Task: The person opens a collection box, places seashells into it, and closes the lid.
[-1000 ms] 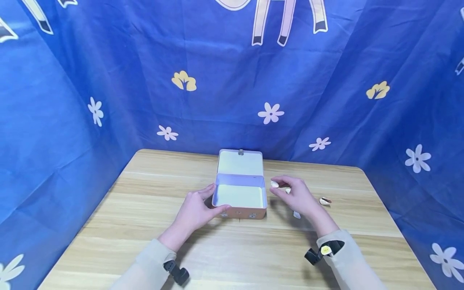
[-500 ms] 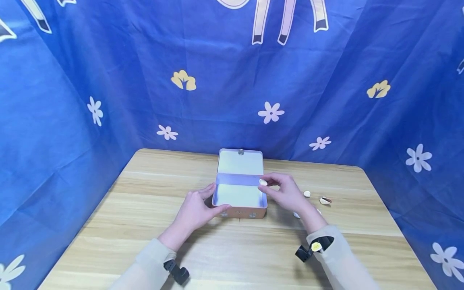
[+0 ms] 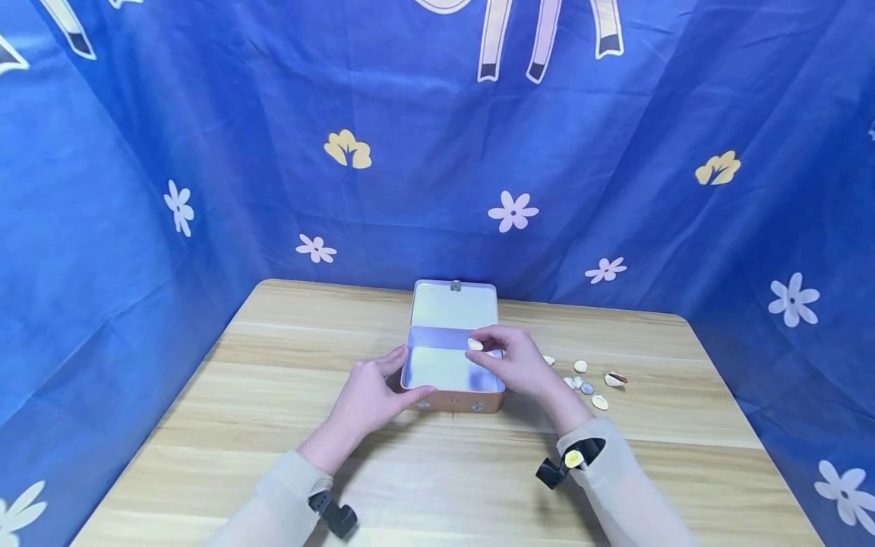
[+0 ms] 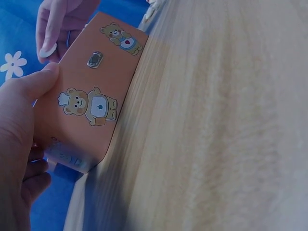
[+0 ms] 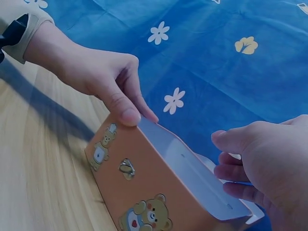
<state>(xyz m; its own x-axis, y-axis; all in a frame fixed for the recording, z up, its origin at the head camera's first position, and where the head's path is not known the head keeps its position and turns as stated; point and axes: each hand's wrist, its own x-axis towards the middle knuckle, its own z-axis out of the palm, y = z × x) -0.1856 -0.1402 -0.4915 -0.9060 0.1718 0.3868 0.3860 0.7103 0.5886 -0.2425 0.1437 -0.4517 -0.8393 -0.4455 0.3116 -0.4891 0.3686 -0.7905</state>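
Note:
An orange tin box (image 3: 451,400) with bear pictures and a metal clasp (image 4: 95,59) stands on the table, its white-lined lid (image 3: 454,304) raised at the back. My left hand (image 3: 369,391) grips the box's left front corner, thumb on the front rim and fingers along the left side. Over the box opening, my right hand (image 3: 516,366) pinches a small white seashell (image 3: 475,345) between thumb and fingers. In the left wrist view the shell (image 4: 48,51) shows at the fingertips. The right wrist view mostly hides it behind my right hand (image 5: 274,163).
Several small shells lie on the wooden table (image 3: 437,479) right of the box, among them a round white shell (image 3: 580,366), a pale shell (image 3: 599,402) and a white and brown shell (image 3: 614,379). A blue patterned cloth (image 3: 424,152) hangs behind the table and at both sides.
My right hand has moved left with the shell, from beside the box to over its opening. More loose shells on the table are now uncovered. The left hand keeps its place.

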